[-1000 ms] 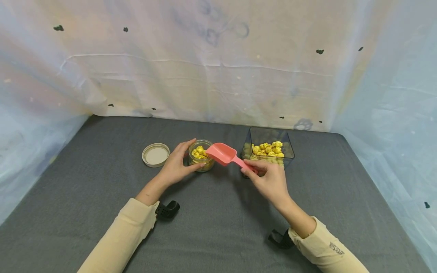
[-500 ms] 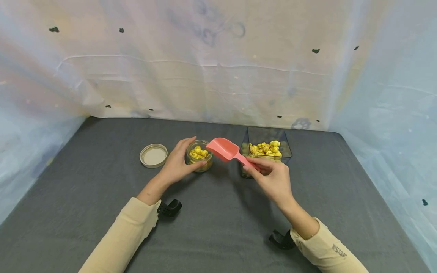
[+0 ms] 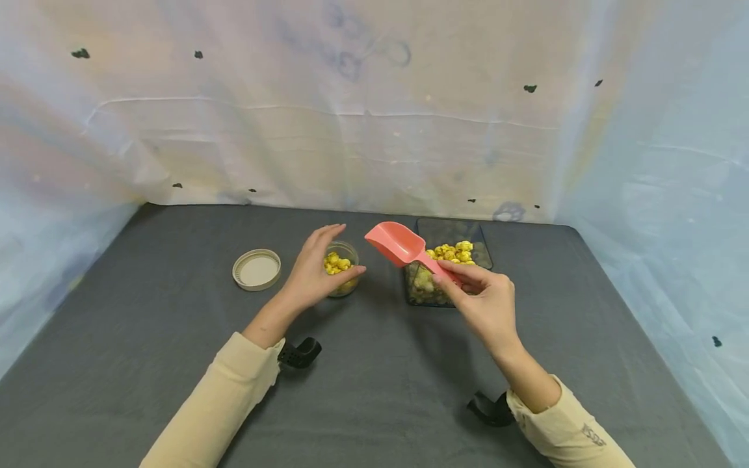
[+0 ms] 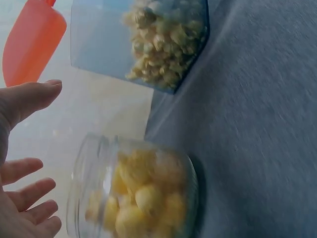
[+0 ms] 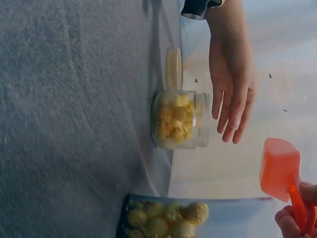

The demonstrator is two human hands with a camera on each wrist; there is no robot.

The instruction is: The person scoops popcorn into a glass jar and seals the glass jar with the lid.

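A pink scoop [image 3: 399, 243] is held by its handle between the thumb and fingers of my right hand [image 3: 482, 299]. Its bowl looks bare and hangs in the air between the jar and the box. My left hand [image 3: 310, 273] is spread above the glass jar [image 4: 106, 148], apart from it in both wrist views. Yellow popcorn [image 3: 336, 263] fills much of the jar, which stands upright without its lid. Behind the scoop and right hand, a clear square box [image 3: 430, 296] holds more yellow popcorn [image 3: 453, 251].
The round cream lid [image 3: 256, 270] lies on the grey cloth-covered table [image 3: 374, 377], left of the jar. A pale printed curtain [image 3: 328, 149] hangs behind and at both sides. Black wrist devices [image 3: 301, 353] hang by each cuff.
My left hand has let go of the jar and risen off it. The scoop has moved right and up, away from the jar's mouth, in my right hand.
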